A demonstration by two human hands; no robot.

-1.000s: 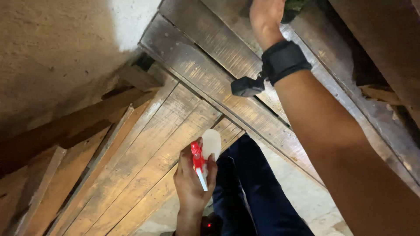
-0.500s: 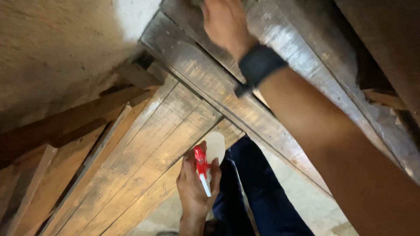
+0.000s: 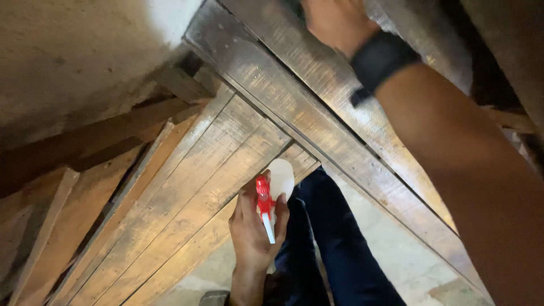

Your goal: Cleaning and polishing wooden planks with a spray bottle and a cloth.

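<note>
1. Holding a spray bottle [image 3: 271,195] low down, the left hand [image 3: 253,235] is curled shut around its neck. The bottle has a red top and a white body. It sits just beside the edge of the wooden boards [image 3: 187,187], above a leg in dark blue trousers [image 3: 334,249].

2. The right hand [image 3: 337,22] is up high, pressed on a long wooden plank [image 3: 317,119]. It wears a black wrist strap [image 3: 381,59]. Its fingers run off the top of the picture, so I cannot tell if they are open or closed, or if they hold something.

3. This looks like a cleaning job on the wood. I think the step now is the high hand working on the plank while the bottle waits.

4. If more spray is needed, the bottle has to come up and its nose must point at the plank. One finger then has to find the white trigger.

5. A pale wall [image 3: 73,62] is on the left.
</note>
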